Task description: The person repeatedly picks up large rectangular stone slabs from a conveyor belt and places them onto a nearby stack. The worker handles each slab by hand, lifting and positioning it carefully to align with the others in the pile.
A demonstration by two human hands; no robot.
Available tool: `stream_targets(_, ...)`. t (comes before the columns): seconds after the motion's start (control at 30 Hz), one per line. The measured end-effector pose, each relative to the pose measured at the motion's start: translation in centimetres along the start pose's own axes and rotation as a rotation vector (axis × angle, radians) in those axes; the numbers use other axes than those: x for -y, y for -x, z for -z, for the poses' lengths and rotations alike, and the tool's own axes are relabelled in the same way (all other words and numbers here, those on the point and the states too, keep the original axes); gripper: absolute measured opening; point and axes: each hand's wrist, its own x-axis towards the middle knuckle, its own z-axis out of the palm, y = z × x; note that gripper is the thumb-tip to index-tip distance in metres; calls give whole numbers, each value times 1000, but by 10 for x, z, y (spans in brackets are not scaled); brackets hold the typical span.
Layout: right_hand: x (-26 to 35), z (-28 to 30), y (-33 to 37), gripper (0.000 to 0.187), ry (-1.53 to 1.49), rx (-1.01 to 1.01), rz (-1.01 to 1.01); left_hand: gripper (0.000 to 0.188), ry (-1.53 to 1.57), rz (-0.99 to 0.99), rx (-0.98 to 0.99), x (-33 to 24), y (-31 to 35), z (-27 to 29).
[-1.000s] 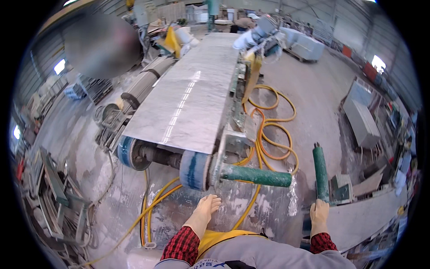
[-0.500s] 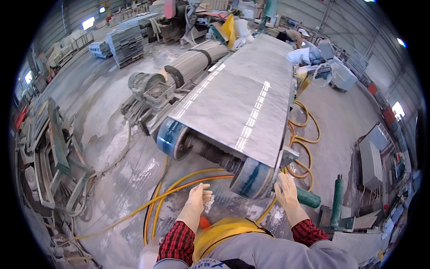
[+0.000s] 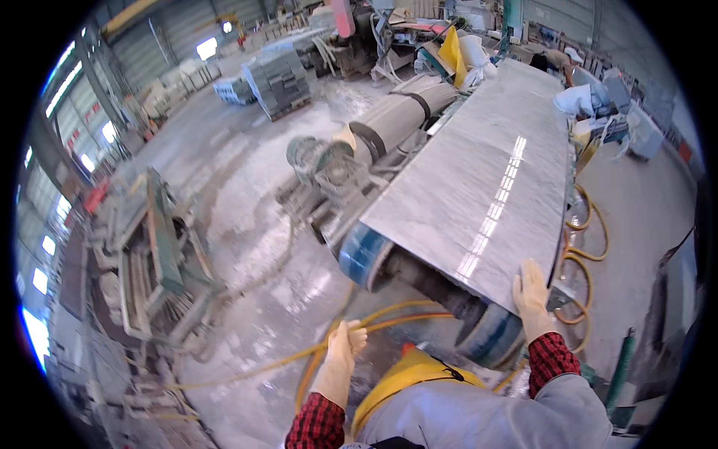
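A long grey polished stone slab (image 3: 486, 172) lies on a roller machine, its near end over a roller with blue-banded drums (image 3: 366, 256). My right hand (image 3: 531, 290), in a pale glove, rests on the slab's near right corner with its fingers stretched out. My left hand (image 3: 346, 346), gloved alike, hangs in the air left of the near roller. Its fingers are loosely bent, and nothing shows in them. Below it run yellow hoses (image 3: 299, 350) along the floor.
A dusty motor (image 3: 329, 165) sits left of the slab. Farther left stands a metal rack (image 3: 161, 247) with loose parts. Stacked stone pieces (image 3: 278, 84) are at the back. Coiled hoses (image 3: 591, 224) lie at right; a person (image 3: 557, 60) bends near the slab's far end.
My right hand has moved up from beside the near drum onto the slab's corner. My left hand stays in the air, its fingers bent more. The view has swung left.
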Motion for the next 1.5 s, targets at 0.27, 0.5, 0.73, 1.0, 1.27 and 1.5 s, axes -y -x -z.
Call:
stream_targets(0.27,30,0,-74,55,-60,155,-247,48,-259,-230,-189,-98,-27,-32)
stream_targets(0.5,26,-8,-76,55,-56,62,-268,42,-760,-504,-43,-128,-80,-118)
stream_targets(0.73,31,-8,-75,54,-9,30,-321,63,-1509,-1083,358,-149,-150,-189)
stream_targets(1.0,71,19,-47,55,193,88,-535,79,-1859,-1244,563,-178,-216,-260)
stream_targets(1.27,88,51,-59,47,204,131,-542,75,-1912,-1227,639,-184,-249,-306)
stream_targets(1.5,63,48,-62,34,68,51,-424,64,-1716,-1368,618,-176,-262,-298)
